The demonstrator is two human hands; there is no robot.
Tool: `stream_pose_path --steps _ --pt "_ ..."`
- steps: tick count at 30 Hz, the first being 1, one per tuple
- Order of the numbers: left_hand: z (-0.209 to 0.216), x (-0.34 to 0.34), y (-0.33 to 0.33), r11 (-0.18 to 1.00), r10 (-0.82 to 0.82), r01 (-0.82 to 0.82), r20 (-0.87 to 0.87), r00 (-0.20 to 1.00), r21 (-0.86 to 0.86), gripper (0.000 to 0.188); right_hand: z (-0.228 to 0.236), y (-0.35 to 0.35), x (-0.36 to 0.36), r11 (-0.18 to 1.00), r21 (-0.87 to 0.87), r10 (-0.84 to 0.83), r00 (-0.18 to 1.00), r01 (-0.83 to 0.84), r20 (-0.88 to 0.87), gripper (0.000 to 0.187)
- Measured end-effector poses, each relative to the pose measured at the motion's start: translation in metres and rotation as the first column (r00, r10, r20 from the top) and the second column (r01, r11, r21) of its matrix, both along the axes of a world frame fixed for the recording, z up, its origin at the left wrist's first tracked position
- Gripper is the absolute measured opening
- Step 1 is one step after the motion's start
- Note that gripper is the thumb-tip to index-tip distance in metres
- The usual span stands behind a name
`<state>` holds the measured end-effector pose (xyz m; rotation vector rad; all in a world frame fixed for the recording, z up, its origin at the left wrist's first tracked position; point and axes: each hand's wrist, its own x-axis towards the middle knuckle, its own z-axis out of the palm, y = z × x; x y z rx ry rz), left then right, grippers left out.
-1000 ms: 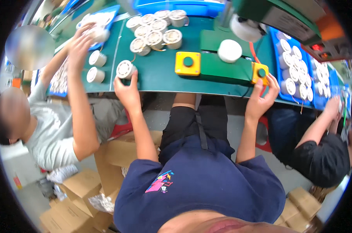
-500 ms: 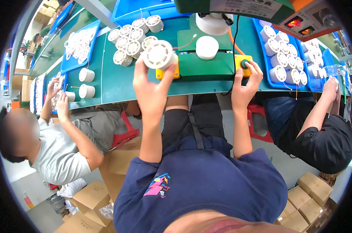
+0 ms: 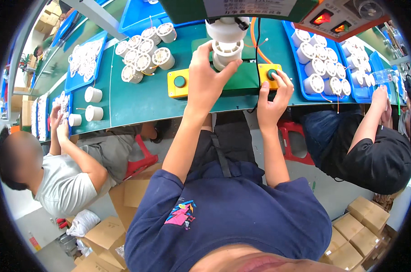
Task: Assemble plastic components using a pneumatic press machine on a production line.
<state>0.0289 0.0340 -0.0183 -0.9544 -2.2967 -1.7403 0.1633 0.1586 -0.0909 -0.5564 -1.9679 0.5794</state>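
My left hand [image 3: 206,86] grips a white cylindrical plastic housing [image 3: 227,55] with a slotted top, thumb and fingers on its sides. The housing is directly beneath the round white press head [image 3: 226,32] of a green bench machine. The hand covers part of it, so I cannot tell whether it rests fully on its seat. My right hand [image 3: 273,103] is at the right yellow button box [image 3: 263,72], its curved fingers apart beside the green button [image 3: 272,74]. Left of the machine base [image 3: 241,79] is another yellow box with a green button [image 3: 180,81].
Several similar white housings [image 3: 143,60] with thin wires stand on the green table at left. A blue tray [image 3: 321,97] at right holds more. An orange control box [image 3: 341,20] overhangs the back right. Co-workers sit on both sides, near red stools [image 3: 294,136].
My left hand has carried the housing rightward and away from me, from above the left button box to under the press head. My right hand stays by the right button.
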Motion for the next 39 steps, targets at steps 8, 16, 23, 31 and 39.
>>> stream_pose_path --steps 8,16,23,31,39 --pt "-0.002 -0.003 -0.004 1.0 -0.003 0.002 0.014 1.0 0.015 0.059 -0.001 0.0 0.0 1.0 0.016 -0.003 1.0 0.003 -0.003 0.027" --pt "-0.006 -0.003 -0.015 0.989 0.035 -0.053 -0.133 0.99 -0.139 0.063 -0.001 -0.005 -0.003 1.0 -0.013 0.004 1.0 -0.004 0.006 0.028" --pt "-0.038 -0.008 -0.092 0.964 0.262 -0.251 0.133 0.956 -0.093 0.05 0.004 0.008 -0.01 1.0 -0.006 0.004 1.0 -0.004 0.005 0.019" --pt "-0.04 -0.016 -0.089 0.964 0.002 -0.15 0.56 0.829 0.219 0.042 0.002 0.006 -0.013 0.999 -0.026 -0.025 1.0 0.025 -0.002 0.02" --pt "-0.057 -0.021 -0.1 0.978 0.008 -0.1 0.447 0.894 0.183 0.042 0.011 -0.001 -0.009 0.992 -0.119 -0.029 1.0 0.029 -0.001 0.017"
